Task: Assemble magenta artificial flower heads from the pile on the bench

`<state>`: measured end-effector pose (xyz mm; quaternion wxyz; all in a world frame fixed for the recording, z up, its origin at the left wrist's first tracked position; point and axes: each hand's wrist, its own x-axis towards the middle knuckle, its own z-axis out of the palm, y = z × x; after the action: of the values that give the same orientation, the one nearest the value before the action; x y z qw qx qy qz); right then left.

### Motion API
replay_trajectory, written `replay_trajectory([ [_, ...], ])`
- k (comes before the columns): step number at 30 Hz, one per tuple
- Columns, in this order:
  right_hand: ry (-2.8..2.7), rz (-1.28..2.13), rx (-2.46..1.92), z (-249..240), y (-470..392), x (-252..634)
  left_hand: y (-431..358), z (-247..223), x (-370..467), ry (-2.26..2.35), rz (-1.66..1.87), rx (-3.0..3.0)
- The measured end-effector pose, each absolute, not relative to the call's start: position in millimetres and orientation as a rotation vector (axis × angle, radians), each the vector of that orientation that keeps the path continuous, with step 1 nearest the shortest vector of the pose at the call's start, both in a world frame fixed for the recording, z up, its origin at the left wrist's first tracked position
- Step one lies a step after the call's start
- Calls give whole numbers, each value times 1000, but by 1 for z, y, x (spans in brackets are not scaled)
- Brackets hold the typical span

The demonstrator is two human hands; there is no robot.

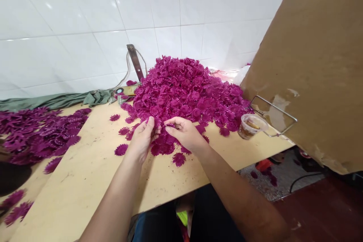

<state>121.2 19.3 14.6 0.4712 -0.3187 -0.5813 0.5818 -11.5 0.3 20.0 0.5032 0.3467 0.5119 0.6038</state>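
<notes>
Over the front of a big heap of magenta artificial flower pieces (181, 87), my two hands come close together. My left hand (144, 136) is closed, thumb against fingers, on a magenta flower piece that is mostly hidden by the fingers. The thumb and forefinger of my right hand (183, 131) pinch at the same flower piece, right beside the left fingertips. Finer detail between the fingertips is too small to make out. Several loose flower pieces lie on the board below and around my hands, one of them a round fringed piece (179, 159) near the front.
The pale wooden board (96, 166) meets a white tiled wall (85, 15). A plastic cup (251, 126) and a bent wire stand (279, 115) are at right, before a large cardboard sheet (317, 68). Left lie more purple flower pieces (42, 132) and green cloth (62, 100).
</notes>
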Motion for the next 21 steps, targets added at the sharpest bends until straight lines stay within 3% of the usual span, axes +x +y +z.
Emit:
replay_trajectory([
  [8,-1366,1465,-800,16,19,119,-1,25,-10,1219,1494,850],
  [14,-1251,1697,-706,23,21,116,0,24,-5,1276,1500,876],
  [21,-1036,1726,-733,21,29,115,1,16,-9,1345,1288,979],
])
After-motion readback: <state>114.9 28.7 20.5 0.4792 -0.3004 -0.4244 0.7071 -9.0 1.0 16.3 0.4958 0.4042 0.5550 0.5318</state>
